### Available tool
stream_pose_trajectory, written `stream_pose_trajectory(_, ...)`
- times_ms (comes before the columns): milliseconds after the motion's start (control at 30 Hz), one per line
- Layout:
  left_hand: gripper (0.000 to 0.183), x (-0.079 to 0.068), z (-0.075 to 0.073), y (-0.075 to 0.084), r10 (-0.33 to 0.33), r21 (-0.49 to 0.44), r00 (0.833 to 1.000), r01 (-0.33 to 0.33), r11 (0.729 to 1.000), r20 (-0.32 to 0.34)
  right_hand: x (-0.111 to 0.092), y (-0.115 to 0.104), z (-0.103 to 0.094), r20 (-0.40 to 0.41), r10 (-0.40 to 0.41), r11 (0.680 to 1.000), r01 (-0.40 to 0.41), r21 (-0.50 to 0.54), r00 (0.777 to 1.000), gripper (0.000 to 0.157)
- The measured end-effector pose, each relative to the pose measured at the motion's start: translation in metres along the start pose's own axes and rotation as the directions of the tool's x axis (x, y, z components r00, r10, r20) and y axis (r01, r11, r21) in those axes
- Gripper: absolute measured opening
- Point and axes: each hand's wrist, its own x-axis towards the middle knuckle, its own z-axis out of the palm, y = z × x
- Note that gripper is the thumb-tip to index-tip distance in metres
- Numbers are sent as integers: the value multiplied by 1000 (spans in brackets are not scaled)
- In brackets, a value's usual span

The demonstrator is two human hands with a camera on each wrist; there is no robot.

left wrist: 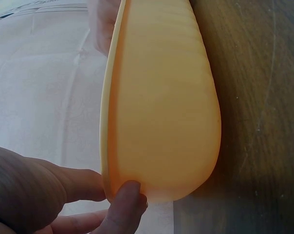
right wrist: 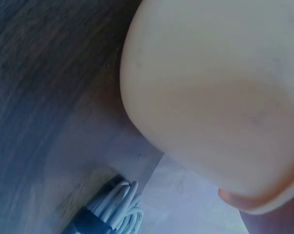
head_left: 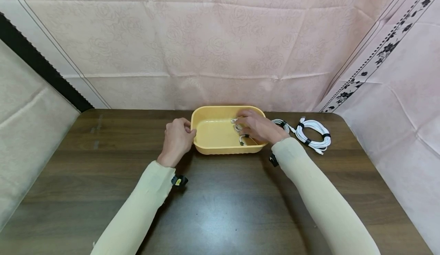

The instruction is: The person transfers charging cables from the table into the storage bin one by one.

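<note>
A white cable (head_left: 238, 129) lies inside a yellow tray (head_left: 213, 134), toward its right end, with a pale plug and a dark tie showing. The right hand (head_left: 258, 125) reaches over that end of the tray, down to the cable; its fingers are blurred, so whether they grip it or lie loose cannot be told. The left hand (head_left: 176, 138) pinches the tray's rim at the left end — the left wrist view shows the fingertips there up close. The tray stands near the far edge of a brown wooden surface (head_left: 220, 194). Right of it lie a partly hidden coil (head_left: 283, 126) and another coil (head_left: 321, 128), white with black straps. Behind hangs a pale cloth (head_left: 220, 49) — rose-patterned and creased.
</note>
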Motion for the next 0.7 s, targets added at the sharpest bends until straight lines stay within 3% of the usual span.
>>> stream_pose_trajectory(267, 25, 1, 0, -1, 6, -1, 1000, -6, 1000, -5, 0, -3, -3, 48, 73, 997, -72, -35, 996, 32)
stream_pose_trajectory(700, 24, 0, 1, 0, -3, -3, 1000, 3, 1000, -3, 2, -2, 0, 65, 57, 992, -49, -112, 996, 20)
